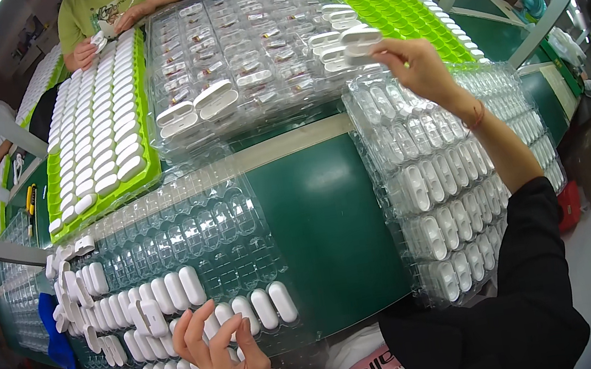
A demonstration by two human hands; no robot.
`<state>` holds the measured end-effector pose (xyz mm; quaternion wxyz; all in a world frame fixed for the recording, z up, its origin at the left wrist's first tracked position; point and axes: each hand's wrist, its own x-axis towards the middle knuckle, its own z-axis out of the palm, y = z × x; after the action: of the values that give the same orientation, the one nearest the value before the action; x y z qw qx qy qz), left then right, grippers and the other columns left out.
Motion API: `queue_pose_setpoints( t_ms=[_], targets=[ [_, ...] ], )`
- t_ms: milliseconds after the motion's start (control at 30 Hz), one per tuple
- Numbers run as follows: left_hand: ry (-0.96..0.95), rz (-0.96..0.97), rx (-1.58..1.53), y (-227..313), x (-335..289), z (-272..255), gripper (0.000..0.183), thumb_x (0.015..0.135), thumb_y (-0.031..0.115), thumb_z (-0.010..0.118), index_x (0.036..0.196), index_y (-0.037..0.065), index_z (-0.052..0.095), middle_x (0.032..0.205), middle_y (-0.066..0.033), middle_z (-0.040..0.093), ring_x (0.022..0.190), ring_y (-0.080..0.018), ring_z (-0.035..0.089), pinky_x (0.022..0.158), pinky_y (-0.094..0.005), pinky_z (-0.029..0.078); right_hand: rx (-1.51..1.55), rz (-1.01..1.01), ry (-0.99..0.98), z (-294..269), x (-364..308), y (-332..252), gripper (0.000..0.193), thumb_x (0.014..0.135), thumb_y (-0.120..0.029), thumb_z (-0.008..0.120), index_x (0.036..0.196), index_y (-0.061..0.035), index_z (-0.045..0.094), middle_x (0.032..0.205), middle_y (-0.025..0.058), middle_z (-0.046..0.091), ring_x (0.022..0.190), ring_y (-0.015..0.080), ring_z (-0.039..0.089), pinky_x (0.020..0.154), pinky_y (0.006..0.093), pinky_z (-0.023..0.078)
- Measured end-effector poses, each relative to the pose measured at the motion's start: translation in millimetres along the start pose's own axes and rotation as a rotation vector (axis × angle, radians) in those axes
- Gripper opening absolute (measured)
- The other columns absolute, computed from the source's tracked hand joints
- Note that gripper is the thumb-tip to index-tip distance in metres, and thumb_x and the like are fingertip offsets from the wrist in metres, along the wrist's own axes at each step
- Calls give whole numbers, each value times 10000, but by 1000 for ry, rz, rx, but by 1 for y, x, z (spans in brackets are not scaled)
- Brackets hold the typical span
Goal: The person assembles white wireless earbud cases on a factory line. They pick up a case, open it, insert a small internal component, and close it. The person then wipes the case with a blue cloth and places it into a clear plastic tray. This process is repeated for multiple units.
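Observation:
My right hand [416, 71] reaches out at the far right and pinches a white, opened earbud charging case [362, 38] between thumb and fingers. Several other opened cases sit close by on a stack of transparent trays. Nearer to me, my left hand [225, 355] hovers over a transparent tray [196, 234], its fingers apart and curved, with nothing visible in them. Beneath and beside it stand rows of closed white cases [282, 301]. One case [149, 318] lies across a row just beyond my left fingertips. Loose cases and case parts [70, 287] are heaped at the tray's left end.
A bright green tray [153, 148] of white cases stands far left, another green tray [391, 6] far right. Between them sits the transparent tray stack [262, 113] holding small parts. More stacked trays [357, 110] of white shells flank my right arm. Co-workers sit across the green table [326, 233].

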<state>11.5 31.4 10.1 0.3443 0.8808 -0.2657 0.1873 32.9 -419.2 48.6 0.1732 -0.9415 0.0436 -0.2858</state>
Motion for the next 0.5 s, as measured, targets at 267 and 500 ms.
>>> queue_pose_setpoints(
  t_ms=[267, 500],
  targets=[
    [5, -34, -11, -1, 0, 6, 103, 797, -27, 663, 860, 37, 612, 1137, -115, 605, 1145, -318, 489, 970, -441, 380, -293, 4, -121, 3, 3, 82, 158, 890, -178, 594, 940, -73, 701, 858, 130, 688, 782, 337, 646, 677, 390, 494],
    [-7, -38, -26, 1, -3, 3, 109, 796, -22, 668, 870, 34, 611, 1101, -113, 615, 1105, -309, 510, 954, -430, 391, -276, -13, -206, 7, 6, 77, 165, 885, -173, 605, 946, -55, 703, 895, 141, 688, 820, 330, 644, 709, 387, 493]
  ],
)
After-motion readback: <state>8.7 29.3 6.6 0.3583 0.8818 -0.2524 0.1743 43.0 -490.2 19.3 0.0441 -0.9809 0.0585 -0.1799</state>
